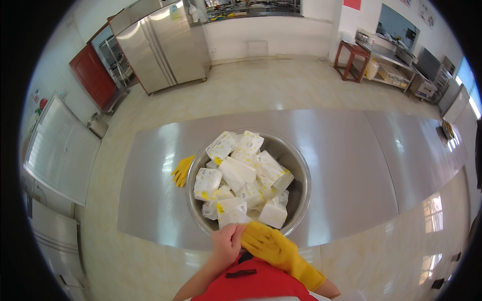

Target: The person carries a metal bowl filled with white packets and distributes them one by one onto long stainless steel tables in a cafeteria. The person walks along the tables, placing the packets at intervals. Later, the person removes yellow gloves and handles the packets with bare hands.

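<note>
My bare left hand (227, 240) pinches the fingertips of a yellow rubber glove (307, 269) worn on my right hand (272, 246). The gloved right hand holds nothing; its palm faces up and its fingers are stretched out. Both hands are at the near rim of a large stainless steel basin (305, 177). White soft packs of tissues (237, 175) with yellow dots fill much of the basin in a loose heap. A second yellow rubber glove (183, 171) lies on the table, tucked against the basin's left side.
The basin stands on a long stainless steel table (346, 161), whose near edge runs just before my red apron (256, 282). A small object (447, 129) lies at the table's far right end. Beyond are a steel refrigerator (162, 49), a wooden stool (352, 56) and a metal bin (98, 125).
</note>
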Available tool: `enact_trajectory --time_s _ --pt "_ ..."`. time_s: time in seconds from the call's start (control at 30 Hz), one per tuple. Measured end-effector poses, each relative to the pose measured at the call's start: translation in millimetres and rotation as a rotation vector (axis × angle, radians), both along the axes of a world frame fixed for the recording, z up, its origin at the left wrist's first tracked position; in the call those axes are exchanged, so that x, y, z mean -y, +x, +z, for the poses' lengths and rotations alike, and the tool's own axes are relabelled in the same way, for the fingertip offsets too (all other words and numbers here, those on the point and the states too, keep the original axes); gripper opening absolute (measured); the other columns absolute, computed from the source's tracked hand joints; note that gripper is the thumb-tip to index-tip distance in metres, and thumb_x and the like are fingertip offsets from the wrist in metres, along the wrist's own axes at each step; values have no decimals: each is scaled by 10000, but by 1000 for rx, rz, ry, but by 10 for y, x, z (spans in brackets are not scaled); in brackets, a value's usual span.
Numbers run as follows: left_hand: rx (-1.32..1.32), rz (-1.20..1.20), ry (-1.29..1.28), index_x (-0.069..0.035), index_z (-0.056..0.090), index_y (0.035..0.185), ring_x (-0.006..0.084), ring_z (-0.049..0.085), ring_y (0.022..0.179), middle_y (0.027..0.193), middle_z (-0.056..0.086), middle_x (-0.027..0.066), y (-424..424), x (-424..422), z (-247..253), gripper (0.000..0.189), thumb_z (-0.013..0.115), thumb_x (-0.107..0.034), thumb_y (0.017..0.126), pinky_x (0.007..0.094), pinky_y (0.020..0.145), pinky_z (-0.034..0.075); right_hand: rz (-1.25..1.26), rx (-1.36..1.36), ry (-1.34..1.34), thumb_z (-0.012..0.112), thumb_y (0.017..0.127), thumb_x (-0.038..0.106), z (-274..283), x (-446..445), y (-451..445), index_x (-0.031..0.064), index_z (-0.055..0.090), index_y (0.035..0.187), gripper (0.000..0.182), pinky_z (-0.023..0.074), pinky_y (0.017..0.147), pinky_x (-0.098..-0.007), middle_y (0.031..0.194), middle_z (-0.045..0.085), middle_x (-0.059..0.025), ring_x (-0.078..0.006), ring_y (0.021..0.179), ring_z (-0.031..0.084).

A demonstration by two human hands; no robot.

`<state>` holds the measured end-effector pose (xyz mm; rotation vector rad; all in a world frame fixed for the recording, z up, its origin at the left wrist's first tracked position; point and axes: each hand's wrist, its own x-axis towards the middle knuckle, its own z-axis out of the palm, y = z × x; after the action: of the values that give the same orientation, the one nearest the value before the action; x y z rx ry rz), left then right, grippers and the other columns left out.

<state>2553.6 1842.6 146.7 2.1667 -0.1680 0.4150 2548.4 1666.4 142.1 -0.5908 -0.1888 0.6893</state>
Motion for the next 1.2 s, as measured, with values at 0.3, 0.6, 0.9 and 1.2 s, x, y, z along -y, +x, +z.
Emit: enact_trajectory --time_s 0.3,0.6,0.9,1.2 --pt "-171 391 -346 3 669 881 207 617 580 685 635 138 -543 -143 -195 150 557 -88 921 309 541 467 306 -109 33 485 974 181 -79 145 -232 30 282 1477 563 208 1166 -397 1542 278 -120 -264 1419 274" --pt "-142 33 -355 -6 636 870 219 544 556 642 535 102 -347 -333 -89 120 597 -115 902 304 549 453 14 -208 145 463 963 38 -42 -368 -88 -4 389 1407 452 281 1140 -374 1505 342 -157 -285 1359 369" --pt "-157 261 -480 -20 598 785 187 551 555 649 557 83 -553 -944 -53 148 541 -67 913 304 523 435 79 -23 148 471 961 32 -9 -823 -183 -49 427 1371 420 324 1101 -321 1476 394 -142 -242 1305 439" --pt "-71 -151 -571 -27 627 864 170 609 621 728 643 38 -254 -1141 120 220 679 -240 883 273 621 493 177 113 -210 525 977 269 132 -1202 -62 -34 453 1377 507 412 992 -278 1331 541 -130 -169 1184 525"
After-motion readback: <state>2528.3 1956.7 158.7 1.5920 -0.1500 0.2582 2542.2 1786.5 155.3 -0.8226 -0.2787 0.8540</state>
